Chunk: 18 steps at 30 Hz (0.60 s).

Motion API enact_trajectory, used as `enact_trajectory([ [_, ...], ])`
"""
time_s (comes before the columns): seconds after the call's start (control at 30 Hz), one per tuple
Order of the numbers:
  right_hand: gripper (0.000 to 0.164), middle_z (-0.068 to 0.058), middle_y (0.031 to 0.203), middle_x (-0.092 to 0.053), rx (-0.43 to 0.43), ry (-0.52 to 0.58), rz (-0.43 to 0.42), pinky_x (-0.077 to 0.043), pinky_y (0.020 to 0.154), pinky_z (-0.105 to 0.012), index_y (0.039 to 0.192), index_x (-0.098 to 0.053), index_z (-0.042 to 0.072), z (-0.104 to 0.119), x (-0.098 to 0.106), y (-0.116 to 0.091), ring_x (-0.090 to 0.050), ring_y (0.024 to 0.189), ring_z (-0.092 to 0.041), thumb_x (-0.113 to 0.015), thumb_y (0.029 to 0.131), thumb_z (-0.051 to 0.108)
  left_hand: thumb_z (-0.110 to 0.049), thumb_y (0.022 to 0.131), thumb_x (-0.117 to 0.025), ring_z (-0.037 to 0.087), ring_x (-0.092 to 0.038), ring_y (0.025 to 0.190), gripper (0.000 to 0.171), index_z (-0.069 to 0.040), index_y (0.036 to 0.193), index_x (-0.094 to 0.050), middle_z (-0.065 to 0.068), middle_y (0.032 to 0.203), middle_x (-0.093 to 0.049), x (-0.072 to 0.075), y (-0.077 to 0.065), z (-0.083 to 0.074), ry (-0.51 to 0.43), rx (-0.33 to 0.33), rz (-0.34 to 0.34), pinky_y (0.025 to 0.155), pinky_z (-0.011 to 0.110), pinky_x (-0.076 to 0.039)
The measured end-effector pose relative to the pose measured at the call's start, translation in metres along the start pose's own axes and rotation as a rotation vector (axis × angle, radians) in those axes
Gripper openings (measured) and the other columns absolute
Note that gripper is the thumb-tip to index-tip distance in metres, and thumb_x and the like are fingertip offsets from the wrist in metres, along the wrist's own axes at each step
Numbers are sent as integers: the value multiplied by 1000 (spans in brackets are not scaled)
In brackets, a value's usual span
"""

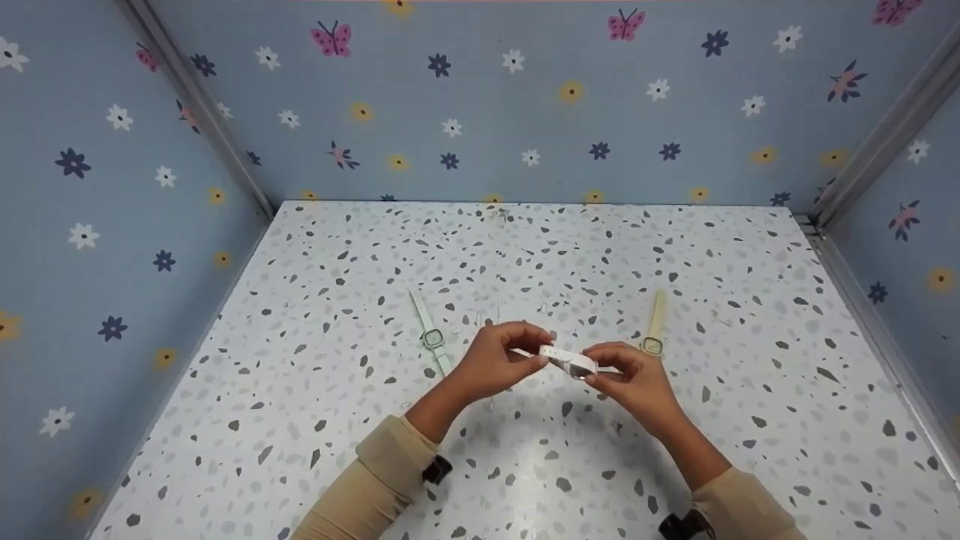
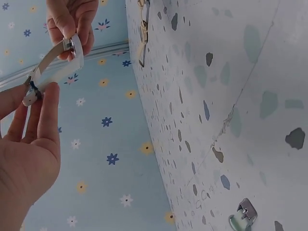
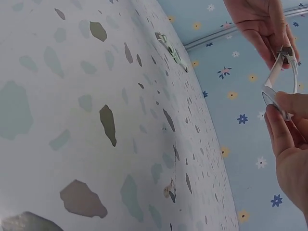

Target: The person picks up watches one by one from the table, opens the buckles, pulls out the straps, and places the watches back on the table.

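Between both hands a white wristwatch (image 1: 568,355) is held up over the table, its strap bent into a loop. My left hand (image 1: 496,361) pinches the strap at the buckle end between thumb and fingers. With thumb and fingertips, my right hand (image 1: 639,381) grips the watch by its case. The loop of the watch (image 2: 54,57) shows from the side in the left wrist view, partly covered by fingers. A pale green wristwatch (image 1: 433,339) lies left of my left hand. Just beyond my right hand lies a pale yellow wristwatch (image 1: 657,319), its lower part hidden by that hand.
The speckled white table (image 1: 525,255) is bordered by blue flowered panels (image 1: 487,97) at the back and both sides. Metal strips (image 1: 217,127) run along the panel corners. A fine crack-like line (image 2: 236,103) crosses the tabletop in the left wrist view.
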State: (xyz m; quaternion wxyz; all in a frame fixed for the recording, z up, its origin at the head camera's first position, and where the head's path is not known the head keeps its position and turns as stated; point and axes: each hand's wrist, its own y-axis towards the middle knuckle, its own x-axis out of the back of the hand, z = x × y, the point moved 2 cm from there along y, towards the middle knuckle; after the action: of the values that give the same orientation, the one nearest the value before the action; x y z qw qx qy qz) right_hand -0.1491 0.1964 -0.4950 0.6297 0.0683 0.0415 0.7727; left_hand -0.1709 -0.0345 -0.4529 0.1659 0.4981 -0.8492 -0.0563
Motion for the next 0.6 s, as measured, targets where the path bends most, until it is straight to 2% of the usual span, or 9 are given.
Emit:
enact_trajectory([
  [0.17,28,-23,112,-62,49,-61,41,-58,71,-25,108,-66,-8,1,-2,-1,-68,95,-17,-72,81,-11,-14,84,-78,16,-67,83,21,-4,103,-73,6,94,-70,-1,0,-4,287,-99,5,67,23,-58],
  [0.27,27,-27,111,-61,75,-72,56,-58,69,-23,107,-65,-11,10,-5,-3,-68,96,-17,-70,81,-15,-13,83,-79,13,-65,78,17,-5,96,-75,4,87,-68,-2,1,-5,377,-116,6,64,19,-56],
  [0.33,25,-27,111,-61,70,-81,58,-57,68,-22,105,-65,-12,17,-7,-4,-68,95,-16,-70,81,-16,-12,82,-79,12,-64,76,14,-5,94,-75,4,86,-68,-2,2,-5,386,-112,8,64,19,-55],
  [0.43,24,-27,110,-61,51,-89,58,-57,66,-21,104,-66,-12,26,-9,-5,-68,95,-18,-70,81,-15,-10,82,-79,12,-64,74,13,-3,93,-74,5,85,-68,-2,3,-5,344,-99,8,64,21,-56],
  [0.6,24,-25,111,-62,40,-80,57,-56,62,-21,105,-66,-10,17,-4,-3,-68,93,-25,-70,82,-14,-7,84,-77,12,-64,72,10,-2,92,-73,6,84,-68,-1,3,-5,255,-72,-5,63,23,-57],
])
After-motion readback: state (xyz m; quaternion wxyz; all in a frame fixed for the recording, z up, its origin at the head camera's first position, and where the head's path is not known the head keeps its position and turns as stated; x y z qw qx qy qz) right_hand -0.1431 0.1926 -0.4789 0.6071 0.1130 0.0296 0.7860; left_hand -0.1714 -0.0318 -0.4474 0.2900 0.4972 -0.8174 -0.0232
